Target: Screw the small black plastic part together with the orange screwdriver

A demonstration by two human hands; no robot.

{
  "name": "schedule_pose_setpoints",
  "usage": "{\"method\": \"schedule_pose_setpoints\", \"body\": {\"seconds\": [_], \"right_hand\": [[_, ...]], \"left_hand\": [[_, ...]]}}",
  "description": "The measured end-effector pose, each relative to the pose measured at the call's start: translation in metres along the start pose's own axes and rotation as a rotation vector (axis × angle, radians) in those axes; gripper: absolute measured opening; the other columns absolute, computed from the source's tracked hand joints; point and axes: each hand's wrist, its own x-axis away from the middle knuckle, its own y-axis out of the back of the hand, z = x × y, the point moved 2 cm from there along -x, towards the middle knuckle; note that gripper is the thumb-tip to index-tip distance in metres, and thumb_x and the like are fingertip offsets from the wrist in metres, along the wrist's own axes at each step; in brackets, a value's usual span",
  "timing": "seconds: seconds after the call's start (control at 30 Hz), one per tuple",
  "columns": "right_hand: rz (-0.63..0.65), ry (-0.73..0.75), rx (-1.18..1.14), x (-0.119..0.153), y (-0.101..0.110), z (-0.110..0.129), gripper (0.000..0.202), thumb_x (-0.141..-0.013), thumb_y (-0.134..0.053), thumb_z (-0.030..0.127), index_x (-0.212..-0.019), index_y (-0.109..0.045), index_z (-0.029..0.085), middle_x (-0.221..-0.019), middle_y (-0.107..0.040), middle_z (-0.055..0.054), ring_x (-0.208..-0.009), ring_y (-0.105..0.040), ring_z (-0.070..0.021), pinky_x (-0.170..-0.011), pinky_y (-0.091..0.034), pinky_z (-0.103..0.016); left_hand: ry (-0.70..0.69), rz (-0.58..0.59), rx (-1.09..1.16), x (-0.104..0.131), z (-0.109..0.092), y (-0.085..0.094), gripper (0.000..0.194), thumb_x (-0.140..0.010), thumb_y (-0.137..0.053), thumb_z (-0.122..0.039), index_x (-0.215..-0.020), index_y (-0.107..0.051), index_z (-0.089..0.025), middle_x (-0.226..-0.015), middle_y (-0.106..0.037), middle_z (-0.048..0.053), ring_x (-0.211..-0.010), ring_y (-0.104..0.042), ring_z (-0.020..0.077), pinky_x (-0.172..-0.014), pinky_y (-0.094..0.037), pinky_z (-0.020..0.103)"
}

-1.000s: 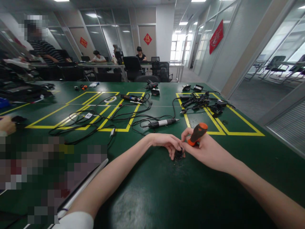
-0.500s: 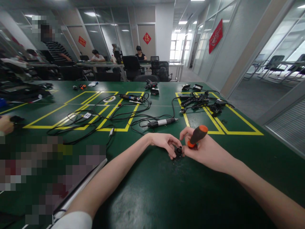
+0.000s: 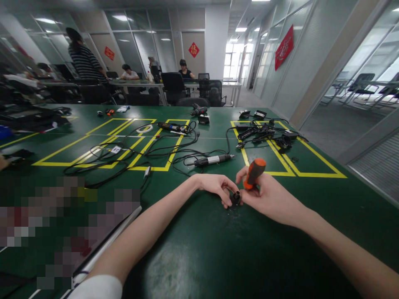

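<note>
Fingers of the left hand pinch a small black part low over the green table. Just beside it, the right hand grips an orange-and-dark tool handle, tilted, its lower end hidden. Beyond both lies a grey-and-black power tool; farther out, black cables sprawl leftward over yellow tape lines, and a dark tangle of parts lies rightward.
</note>
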Motion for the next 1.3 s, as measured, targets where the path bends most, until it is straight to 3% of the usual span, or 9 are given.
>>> {"method": "schedule_pose_setpoints", "body": {"seconds": [0.2,0.47,0.6,0.7,0.87,1.0,1.1,1.3], "right_hand": [[-0.03,0.035,-0.018,-0.001,-0.002,-0.004,0.006,-0.083,-0.056,0.02,-0.089,-0.06,0.019,-0.071,-0.059,0.001,-0.06,-0.053,-0.0145,-0.056,-0.042,-0.026],[-0.079,0.01,-0.065,0.001,-0.002,-0.004,0.01,-0.076,-0.062,0.015,-0.085,-0.057,0.019,-0.071,-0.057,0.001,-0.064,-0.054,-0.0155,-0.059,-0.045,-0.026],[-0.064,0.051,-0.211,0.005,-0.003,-0.014,0.007,-0.081,-0.067,0.022,-0.085,-0.063,0.018,-0.079,-0.065,-0.002,-0.073,-0.061,-0.0181,-0.066,-0.051,-0.029],[-0.06,0.07,-0.399,0.008,-0.008,-0.028,0.017,-0.076,-0.078,0.03,-0.082,-0.069,0.018,-0.086,-0.069,-0.003,-0.077,-0.065,-0.0196,-0.071,-0.055,-0.032],[-0.113,0.058,-0.617,0.013,-0.022,-0.044,0.02,-0.078,-0.079,0.035,-0.086,-0.071,0.018,-0.073,-0.069,-0.002,-0.063,-0.064,-0.0156,-0.062,-0.054,-0.03],[-0.16,0.119,-0.734,0.017,-0.032,-0.044,0.025,-0.082,-0.075,0.038,-0.097,-0.066,0.02,-0.08,-0.072,-0.003,-0.064,-0.065,-0.0151,-0.064,-0.056,-0.031],[-0.269,0.137,-0.74,0.02,-0.037,-0.046,0.028,-0.078,-0.08,0.036,-0.093,-0.064,0.02,-0.077,-0.07,-0.001,-0.061,-0.062,-0.0139,-0.061,-0.055,-0.029],[-0.385,0.134,-0.686,0.021,-0.04,-0.052,0.026,-0.072,-0.084,0.039,-0.078,-0.07,0.018,-0.075,-0.068,-0.002,-0.059,-0.058,-0.0129,-0.059,-0.052,-0.028]], "left_hand": [[-0.018,0.005,-0.046,0.0,-0.002,-0.001,0.033,-0.065,-0.088,-0.018,-0.095,-0.074,-0.012,-0.082,-0.076,0.004,-0.069,-0.073,0.0145,-0.068,-0.061,0.022],[-0.039,-0.041,-0.069,-0.002,0.005,0.0,0.047,-0.061,-0.091,-0.022,-0.103,-0.073,-0.013,-0.082,-0.076,0.004,-0.068,-0.073,0.0161,-0.066,-0.061,0.024],[-0.052,-0.077,-0.113,0.0,0.003,-0.003,0.047,-0.061,-0.09,-0.022,-0.103,-0.073,-0.012,-0.083,-0.076,0.004,-0.069,-0.073,0.0154,-0.066,-0.059,0.023],[-0.066,-0.107,-0.156,0.002,0.0,-0.007,0.045,-0.061,-0.09,-0.023,-0.101,-0.074,-0.011,-0.082,-0.075,0.005,-0.068,-0.071,0.0144,-0.066,-0.057,0.022],[-0.081,-0.176,-0.231,0.008,0.0,-0.016,0.047,-0.061,-0.09,-0.026,-0.104,-0.074,-0.014,-0.081,-0.074,0.003,-0.069,-0.069,0.0142,-0.068,-0.054,0.024],[-0.105,-0.261,-0.351,0.012,0.002,-0.024,0.04,-0.066,-0.086,-0.028,-0.101,-0.072,-0.016,-0.078,-0.07,0.001,-0.067,-0.066,0.0128,-0.063,-0.048,0.022],[-0.1,-0.347,-0.47,0.014,0.004,-0.029,0.038,-0.07,-0.081,-0.031,-0.103,-0.071,-0.014,-0.068,-0.065,-0.001,-0.062,-0.061,0.0121,-0.059,-0.045,0.021],[-0.18,-0.455,-0.574,0.019,0.002,-0.042,0.028,-0.07,-0.075,-0.024,-0.095,-0.07,-0.013,-0.098,-0.058,0.002,-0.069,-0.056,0.0104,-0.06,-0.044,0.022]]}}
